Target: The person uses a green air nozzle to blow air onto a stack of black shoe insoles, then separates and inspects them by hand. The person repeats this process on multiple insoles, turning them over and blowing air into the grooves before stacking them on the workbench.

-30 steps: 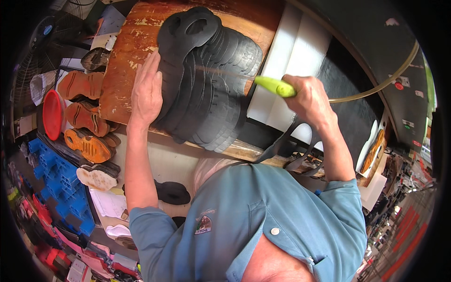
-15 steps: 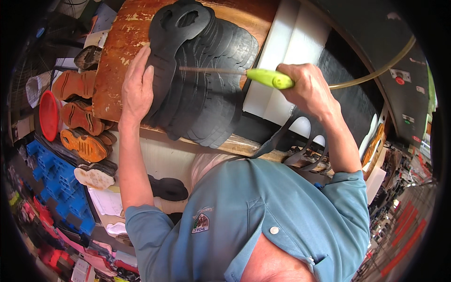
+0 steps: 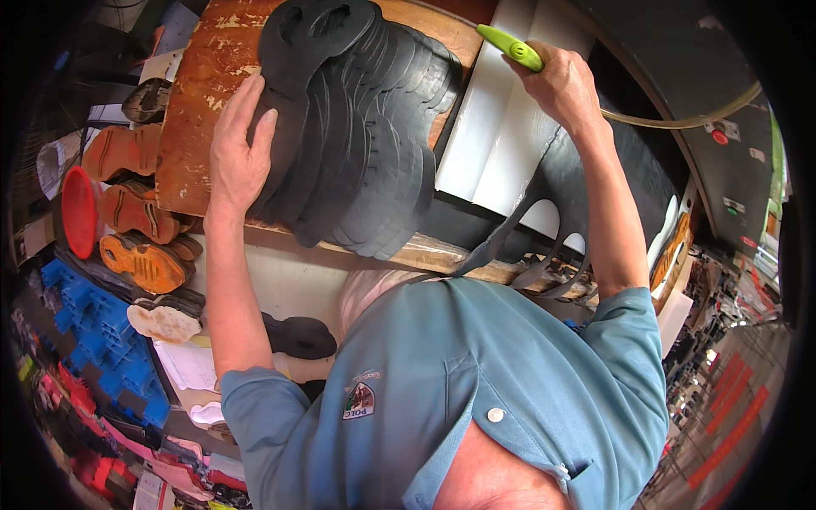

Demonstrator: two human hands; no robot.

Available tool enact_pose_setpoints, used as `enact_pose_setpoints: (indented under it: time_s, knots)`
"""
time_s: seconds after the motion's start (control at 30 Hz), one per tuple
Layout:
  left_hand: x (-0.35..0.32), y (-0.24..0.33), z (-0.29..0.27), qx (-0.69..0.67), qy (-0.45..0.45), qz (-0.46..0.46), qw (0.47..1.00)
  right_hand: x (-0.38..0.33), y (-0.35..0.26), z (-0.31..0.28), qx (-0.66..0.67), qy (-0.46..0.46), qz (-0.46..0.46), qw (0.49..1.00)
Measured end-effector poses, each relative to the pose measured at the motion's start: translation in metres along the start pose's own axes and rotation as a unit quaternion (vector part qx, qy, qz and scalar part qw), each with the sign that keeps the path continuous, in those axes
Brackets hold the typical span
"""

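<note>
A fanned stack of black shoe-sole sheets (image 3: 357,144) lies on a worn wooden board (image 3: 185,161); the topmost has oval holes at its far end. My left hand (image 3: 240,153) is open along the stack's left edge, fingers stretched forward and thumb apart. My right hand (image 3: 561,85) is closed round a lime-green air blow gun (image 3: 512,48), raised over the white strip to the right of the stack. Its thin nozzle points to the far left, and the tip is hard to make out. From behind that hand runs a yellowish hose (image 3: 680,121).
A black sheet (image 3: 586,178) with cut-outs hangs over the bench's right side beside a white panel (image 3: 489,119). Dark machine housing with a red button (image 3: 719,136) stands at the right. Left of the board are brown sole moulds (image 3: 127,153), a red bowl (image 3: 79,211) and blue plastic pieces (image 3: 102,331).
My right hand has lifted the air blow gun away from over the stack, farther off and to the right. My left hand stays by the stack's edge, its thumb a little wider.
</note>
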State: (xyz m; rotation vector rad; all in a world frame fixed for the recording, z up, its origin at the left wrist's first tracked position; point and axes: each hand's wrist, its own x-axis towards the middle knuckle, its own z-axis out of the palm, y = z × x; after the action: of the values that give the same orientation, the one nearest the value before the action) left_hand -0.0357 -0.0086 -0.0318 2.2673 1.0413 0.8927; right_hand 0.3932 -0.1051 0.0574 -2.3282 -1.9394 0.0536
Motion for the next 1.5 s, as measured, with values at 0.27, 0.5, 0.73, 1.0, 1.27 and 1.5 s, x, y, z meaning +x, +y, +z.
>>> enact_pose_setpoints:
  time_s: [0.27,0.5,0.73,1.0,1.27,1.5]
  knots:
    - [0.001,0.001,0.0,0.048,0.012,0.006,0.999,-0.006,0.018,0.014,-0.1,0.086,-0.059,0.99]
    - [0.002,0.01,-0.003,0.043,0.019,-0.01,0.999,-0.072,-0.07,-0.028,0.198,0.035,-0.103,0.974]
    - [-0.005,0.022,-0.004,0.035,0.027,-0.034,0.998,-0.189,-0.127,0.009,0.555,-0.319,0.301,0.707]
    - [-0.017,0.044,-0.002,-0.043,0.039,-0.096,0.994,-0.151,-0.18,0.023,0.657,-0.215,0.359,0.627]
    - [-0.027,0.068,0.014,-0.132,0.08,-0.194,0.969,-0.102,-0.205,0.027,0.742,-0.153,0.284,0.587]
    - [-0.029,0.085,0.024,-0.119,0.087,-0.181,0.972,-0.097,-0.212,0.026,0.749,-0.114,0.279,0.59]
